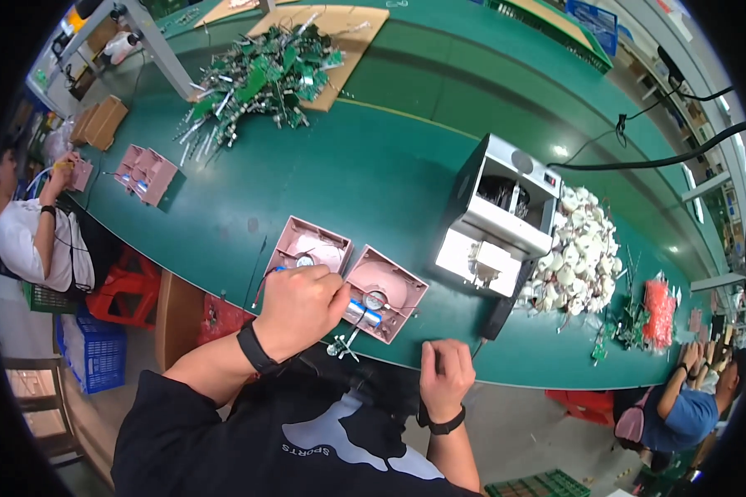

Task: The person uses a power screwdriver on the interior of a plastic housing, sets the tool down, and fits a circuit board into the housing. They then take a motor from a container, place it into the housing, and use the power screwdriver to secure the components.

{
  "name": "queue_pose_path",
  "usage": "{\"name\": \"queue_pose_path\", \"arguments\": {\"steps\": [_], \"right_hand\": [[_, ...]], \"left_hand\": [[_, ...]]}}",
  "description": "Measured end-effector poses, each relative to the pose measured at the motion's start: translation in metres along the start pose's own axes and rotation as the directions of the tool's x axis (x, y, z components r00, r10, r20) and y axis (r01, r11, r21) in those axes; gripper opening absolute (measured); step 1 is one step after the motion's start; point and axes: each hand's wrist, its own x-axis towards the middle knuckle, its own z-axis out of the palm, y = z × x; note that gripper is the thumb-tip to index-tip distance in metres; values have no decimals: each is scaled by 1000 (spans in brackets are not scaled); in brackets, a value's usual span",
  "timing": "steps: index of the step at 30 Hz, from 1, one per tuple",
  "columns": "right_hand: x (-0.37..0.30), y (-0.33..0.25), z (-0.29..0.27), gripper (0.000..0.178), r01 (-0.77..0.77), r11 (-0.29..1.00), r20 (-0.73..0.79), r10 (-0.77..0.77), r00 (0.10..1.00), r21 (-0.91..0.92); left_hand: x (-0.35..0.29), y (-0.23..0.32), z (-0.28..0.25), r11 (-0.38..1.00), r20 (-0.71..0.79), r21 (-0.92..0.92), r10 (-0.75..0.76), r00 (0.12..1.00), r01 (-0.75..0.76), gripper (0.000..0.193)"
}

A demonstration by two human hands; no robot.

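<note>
Two pink plastic housings lie hollow side up near the table's front edge. My left hand (302, 302) is closed over the near part of the left housing (343, 240); what its fingers hold is hidden. A round silver part (305, 259) shows inside that housing. In the right housing (410, 289) sit a blue cylindrical battery (363, 313) and another round silver part (376, 300). A small circuit board (338, 347) with wires hangs by its near corner. My right hand (446, 373) is curled closed at the table edge, its fingertips out of sight, right of the housings.
A silver-and-black machine (493, 222) stands right of the housings, with a black block (497, 317) before it. White parts (576, 257) are heaped behind. Green circuit boards (265, 79) pile up at far left. Co-workers sit at both ends; another pink housing (147, 174) lies left.
</note>
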Motion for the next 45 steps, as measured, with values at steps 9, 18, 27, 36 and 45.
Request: {"name": "queue_pose_path", "arguments": {"steps": [9,18,27,36,45], "right_hand": [[10,1,0,11,-26,996,33,23,999,83],[5,4,-1,11,-4,994,30,0,1000,108],[6,6,1,12,14,995,26,-16,1000,96],[1,7,-1,12,-6,997,50,3,999,74],[0,6,3,10,34,993,-46,-28,999,116]], "left_hand": [[23,-21,-19,999,-44,17,-42,998,43,25],[9,-10,-3,982,37,116,-157,987,152,27],[6,-18,4,983,-26,132,-127,992,130,29],[11,-25,-9,953,69,252,-191,979,168,34],[7,-35,-2,946,105,322,-86,991,48,34]]}}
